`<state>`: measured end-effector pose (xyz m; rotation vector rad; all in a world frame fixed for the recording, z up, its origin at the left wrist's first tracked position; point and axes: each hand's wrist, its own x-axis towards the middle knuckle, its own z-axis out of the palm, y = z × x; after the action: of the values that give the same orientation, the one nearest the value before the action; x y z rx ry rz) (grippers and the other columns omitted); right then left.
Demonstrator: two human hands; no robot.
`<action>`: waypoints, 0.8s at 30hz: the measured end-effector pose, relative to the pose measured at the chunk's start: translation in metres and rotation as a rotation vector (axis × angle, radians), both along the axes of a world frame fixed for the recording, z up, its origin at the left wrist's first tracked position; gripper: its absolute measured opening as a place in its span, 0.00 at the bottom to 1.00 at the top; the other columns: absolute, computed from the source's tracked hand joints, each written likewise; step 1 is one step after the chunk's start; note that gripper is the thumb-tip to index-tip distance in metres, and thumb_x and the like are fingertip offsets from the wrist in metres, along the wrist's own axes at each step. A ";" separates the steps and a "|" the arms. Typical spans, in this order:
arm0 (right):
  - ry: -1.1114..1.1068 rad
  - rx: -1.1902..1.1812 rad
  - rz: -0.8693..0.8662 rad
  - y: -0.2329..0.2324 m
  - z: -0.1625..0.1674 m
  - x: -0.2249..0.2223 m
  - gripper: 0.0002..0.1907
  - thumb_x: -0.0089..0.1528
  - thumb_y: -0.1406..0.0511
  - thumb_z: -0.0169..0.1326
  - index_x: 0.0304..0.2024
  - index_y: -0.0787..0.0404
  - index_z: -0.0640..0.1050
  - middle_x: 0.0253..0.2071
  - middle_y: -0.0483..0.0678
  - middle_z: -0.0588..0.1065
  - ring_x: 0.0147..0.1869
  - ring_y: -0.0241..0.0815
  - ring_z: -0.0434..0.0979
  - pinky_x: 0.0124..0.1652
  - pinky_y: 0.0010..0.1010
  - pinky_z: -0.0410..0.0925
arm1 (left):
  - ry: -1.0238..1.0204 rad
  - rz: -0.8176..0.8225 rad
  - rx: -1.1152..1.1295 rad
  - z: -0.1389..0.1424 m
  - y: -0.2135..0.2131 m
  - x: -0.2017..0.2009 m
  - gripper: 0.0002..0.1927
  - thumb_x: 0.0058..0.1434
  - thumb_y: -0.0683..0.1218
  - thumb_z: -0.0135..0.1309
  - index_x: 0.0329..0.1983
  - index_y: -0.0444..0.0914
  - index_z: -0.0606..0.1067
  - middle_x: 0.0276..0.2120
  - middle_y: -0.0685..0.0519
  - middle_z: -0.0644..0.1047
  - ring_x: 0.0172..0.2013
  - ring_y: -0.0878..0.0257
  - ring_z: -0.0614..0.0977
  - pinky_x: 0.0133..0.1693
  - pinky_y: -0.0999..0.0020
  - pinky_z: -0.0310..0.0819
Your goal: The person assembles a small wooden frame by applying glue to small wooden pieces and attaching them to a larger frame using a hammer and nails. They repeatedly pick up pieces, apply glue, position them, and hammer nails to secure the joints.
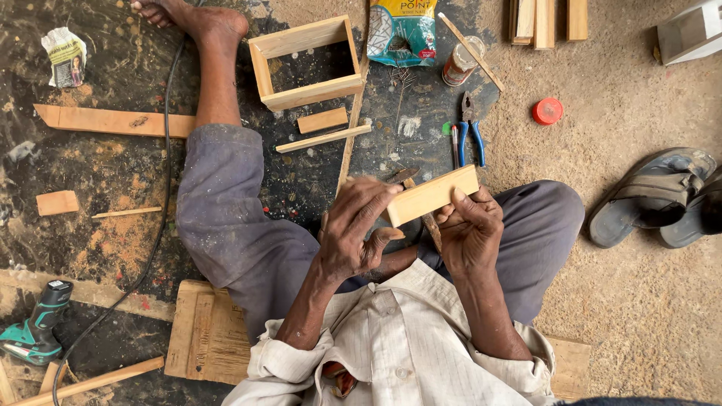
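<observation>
A short, pale wooden block (430, 195) was held between both hands, above the lap of a person seated on the ground. The left hand (359, 225) was closed on the block's left end — its fingers (372, 197) curled over the top edge, the thumb pressed beneath. The right hand (469, 229) was wrapped around the right end, fingertips laid on the near face. The block was tilted, its right end raised a little away from the body.

Just past the left fingers, a hammer (418, 203) was partly hidden behind the block, its dark head showing above the block's top edge and its wooden handle below it. Beyond the right fingers, blue-handled pliers (471, 131) were lying on the dark work mat (90, 173), and near them a red cap (547, 110) was resting on the sandy ground. Farther out from the left fingers an open wooden box frame (306, 62) was placed, with a small wood offcut (322, 120) and a thin wooden strip (323, 139) between it and the hands. A packet of nails (402, 30) and a small jar (461, 62) were seen beyond the frame, loose nails scattered just before the packet.

Well to the left of the left fingers, a long plank (113, 121) was lying across the mat — a black cable (162, 188) ran past it toward a green cordless drill (36, 327) near the lower corner. Well to the right of the right fingers, a pair of grey sandals (658, 195) was left on the sand.
</observation>
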<state>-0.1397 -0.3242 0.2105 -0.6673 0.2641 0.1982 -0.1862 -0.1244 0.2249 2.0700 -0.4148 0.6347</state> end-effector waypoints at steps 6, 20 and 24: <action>-0.163 -0.015 0.074 -0.005 -0.038 -0.012 0.07 0.66 0.75 0.57 0.46 0.68 0.76 0.40 0.55 0.80 0.39 0.41 0.81 0.42 0.30 0.76 | 0.328 0.349 -0.617 -0.019 -0.014 -0.012 0.37 0.72 0.65 0.46 0.72 0.35 0.59 0.66 0.38 0.64 0.65 0.52 0.69 0.61 0.48 0.69; -0.693 -1.486 0.848 0.041 -0.137 0.038 0.18 0.59 0.78 0.53 0.49 0.60 0.80 0.45 0.54 0.80 0.41 0.45 0.83 0.36 0.33 0.77 | 0.562 0.125 -0.278 -0.046 0.125 0.020 0.31 0.65 0.45 0.63 0.69 0.36 0.69 0.52 0.42 0.81 0.48 0.53 0.82 0.47 0.59 0.78; -0.934 -1.689 0.495 0.099 -0.146 0.090 0.23 0.57 0.79 0.55 0.53 0.59 0.82 0.55 0.54 0.79 0.52 0.53 0.76 0.41 0.39 0.74 | 0.495 0.200 0.080 -0.033 0.147 0.032 0.29 0.60 0.42 0.64 0.65 0.36 0.72 0.53 0.43 0.80 0.49 0.46 0.83 0.47 0.53 0.77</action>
<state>-0.0502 -0.2250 0.0648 -2.3963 -0.7825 0.0716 -0.1545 0.0222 0.1921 2.2701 0.0535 0.2022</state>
